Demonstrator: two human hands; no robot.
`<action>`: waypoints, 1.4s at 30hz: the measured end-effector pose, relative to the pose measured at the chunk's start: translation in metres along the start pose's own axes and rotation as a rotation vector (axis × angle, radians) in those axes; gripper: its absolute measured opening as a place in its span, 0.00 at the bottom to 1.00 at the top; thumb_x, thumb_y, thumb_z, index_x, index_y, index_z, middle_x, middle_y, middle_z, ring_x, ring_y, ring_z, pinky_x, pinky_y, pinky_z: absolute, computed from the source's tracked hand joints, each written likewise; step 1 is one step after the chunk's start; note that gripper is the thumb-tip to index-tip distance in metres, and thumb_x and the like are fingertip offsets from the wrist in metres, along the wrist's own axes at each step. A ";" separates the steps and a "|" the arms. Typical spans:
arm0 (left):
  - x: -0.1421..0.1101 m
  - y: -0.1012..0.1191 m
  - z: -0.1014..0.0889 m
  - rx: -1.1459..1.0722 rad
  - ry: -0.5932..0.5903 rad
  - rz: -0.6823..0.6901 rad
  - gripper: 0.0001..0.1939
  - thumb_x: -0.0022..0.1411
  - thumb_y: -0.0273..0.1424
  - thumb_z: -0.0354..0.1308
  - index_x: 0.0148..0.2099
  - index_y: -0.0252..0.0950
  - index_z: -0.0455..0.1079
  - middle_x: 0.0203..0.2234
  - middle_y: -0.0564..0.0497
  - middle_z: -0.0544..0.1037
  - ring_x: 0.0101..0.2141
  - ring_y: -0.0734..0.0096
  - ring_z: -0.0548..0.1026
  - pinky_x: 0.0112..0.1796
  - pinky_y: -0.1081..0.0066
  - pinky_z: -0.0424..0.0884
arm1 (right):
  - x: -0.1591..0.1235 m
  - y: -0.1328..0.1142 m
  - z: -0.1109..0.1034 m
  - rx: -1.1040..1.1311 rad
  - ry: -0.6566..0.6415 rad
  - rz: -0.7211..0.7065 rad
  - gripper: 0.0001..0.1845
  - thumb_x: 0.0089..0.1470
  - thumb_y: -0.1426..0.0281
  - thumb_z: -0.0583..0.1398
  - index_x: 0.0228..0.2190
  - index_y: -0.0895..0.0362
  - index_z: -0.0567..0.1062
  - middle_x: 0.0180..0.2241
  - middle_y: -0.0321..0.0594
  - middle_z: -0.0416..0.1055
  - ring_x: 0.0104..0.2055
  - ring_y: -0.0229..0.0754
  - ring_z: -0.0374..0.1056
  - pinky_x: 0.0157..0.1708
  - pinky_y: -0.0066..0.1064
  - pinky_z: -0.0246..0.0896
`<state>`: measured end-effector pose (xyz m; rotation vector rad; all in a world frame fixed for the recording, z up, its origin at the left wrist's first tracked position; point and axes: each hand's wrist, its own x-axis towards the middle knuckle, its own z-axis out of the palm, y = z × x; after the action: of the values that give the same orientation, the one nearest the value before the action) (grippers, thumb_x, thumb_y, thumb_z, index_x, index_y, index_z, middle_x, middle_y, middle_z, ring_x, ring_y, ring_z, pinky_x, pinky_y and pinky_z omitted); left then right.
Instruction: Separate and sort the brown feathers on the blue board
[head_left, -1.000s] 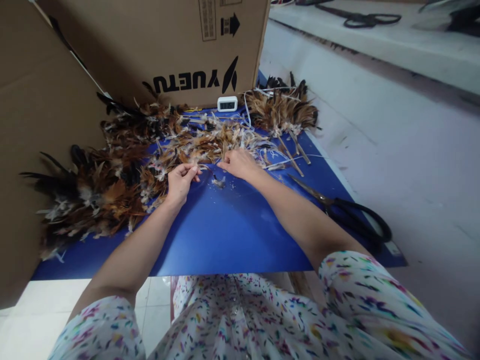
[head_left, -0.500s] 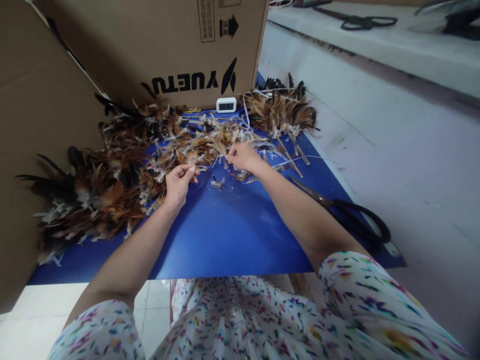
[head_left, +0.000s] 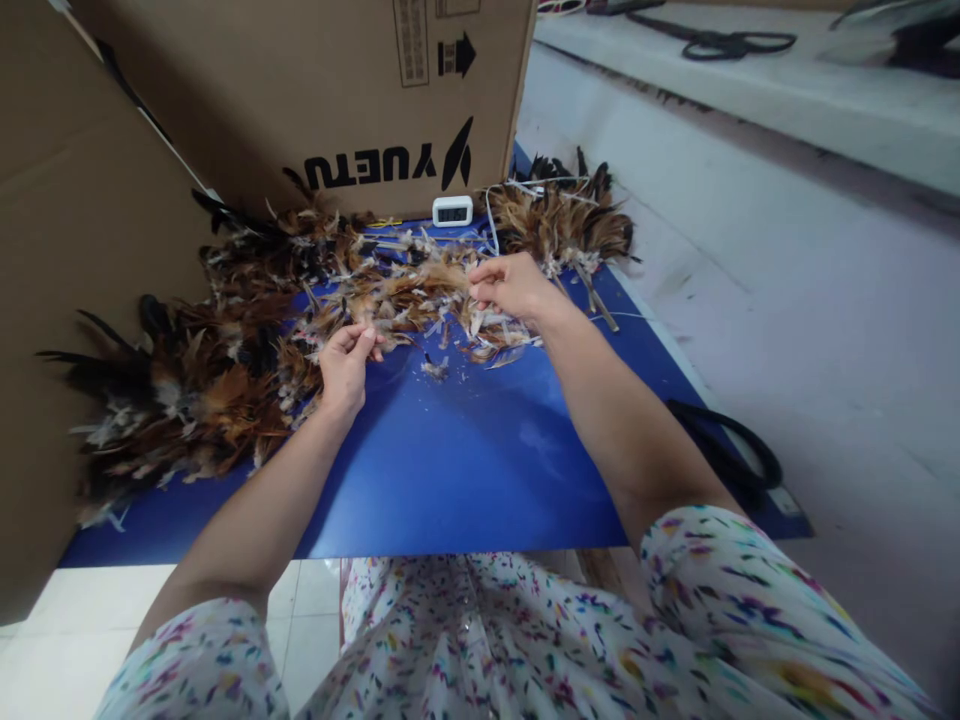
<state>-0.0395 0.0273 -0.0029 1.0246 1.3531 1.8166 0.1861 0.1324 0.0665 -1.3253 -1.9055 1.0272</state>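
Observation:
A strand of brown and white feathers (head_left: 420,295) lies across the blue sheet (head_left: 450,460). My left hand (head_left: 343,365) pinches the strand's near end, fingers closed on it. My right hand (head_left: 514,285) is raised a little above the sheet and pinches the strand farther right, with feathers hanging under it. A large heap of dark brown and black feathers (head_left: 180,380) lies to the left of my left hand. Bits of fluff (head_left: 435,368) dot the sheet between my hands.
Cardboard boxes (head_left: 337,90) stand at the back and left. A small white digital clock (head_left: 453,210) sits at the box's foot. A feather bundle with sticks (head_left: 562,225) lies at the back right. Black-handled scissors (head_left: 720,455) lie right of my forearm. Other scissors (head_left: 735,42) rest far back.
My right hand has lifted away from the sheet and moved back and to the right, drawing the feather strand up with it. My left hand has stayed nearly in place.

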 end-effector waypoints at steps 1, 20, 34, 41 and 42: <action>0.001 0.001 -0.001 -0.006 0.004 0.009 0.14 0.46 0.37 0.68 0.31 0.34 0.70 0.23 0.53 0.77 0.17 0.82 0.67 0.22 0.78 0.64 | -0.002 -0.003 -0.002 -0.015 -0.021 -0.015 0.11 0.52 0.75 0.61 0.39 0.64 0.75 0.30 0.45 0.75 0.30 0.40 0.72 0.31 0.31 0.67; 0.005 0.008 -0.005 -0.010 0.059 0.061 0.13 0.48 0.37 0.67 0.31 0.35 0.69 0.23 0.53 0.77 0.17 0.82 0.67 0.22 0.77 0.64 | -0.048 -0.031 0.044 -0.465 -0.805 -0.493 0.08 0.51 0.77 0.61 0.34 0.58 0.79 0.33 0.37 0.77 0.33 0.35 0.69 0.35 0.24 0.58; 0.012 0.012 -0.013 -0.012 0.144 0.129 0.12 0.51 0.38 0.65 0.32 0.36 0.69 0.24 0.53 0.77 0.17 0.82 0.67 0.22 0.77 0.65 | -0.022 -0.019 0.087 -0.528 -0.336 -0.487 0.12 0.55 0.73 0.58 0.41 0.59 0.77 0.43 0.47 0.74 0.45 0.44 0.69 0.43 0.31 0.59; 0.018 0.011 -0.019 0.008 0.191 0.146 0.13 0.53 0.39 0.64 0.33 0.36 0.68 0.24 0.54 0.77 0.17 0.82 0.67 0.20 0.77 0.62 | -0.003 -0.016 0.107 -0.684 -0.291 -0.452 0.11 0.58 0.71 0.55 0.40 0.60 0.75 0.45 0.52 0.72 0.45 0.49 0.70 0.40 0.33 0.59; 0.018 0.010 -0.019 0.001 0.193 0.148 0.13 0.52 0.39 0.65 0.33 0.36 0.68 0.24 0.54 0.77 0.17 0.82 0.67 0.20 0.78 0.62 | -0.002 -0.017 0.106 -0.685 -0.302 -0.460 0.11 0.58 0.71 0.55 0.39 0.61 0.75 0.45 0.52 0.72 0.44 0.48 0.70 0.39 0.32 0.59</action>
<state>-0.0658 0.0311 0.0077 0.9935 1.4226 2.0697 0.0927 0.0993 0.0248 -0.9956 -2.7777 0.3541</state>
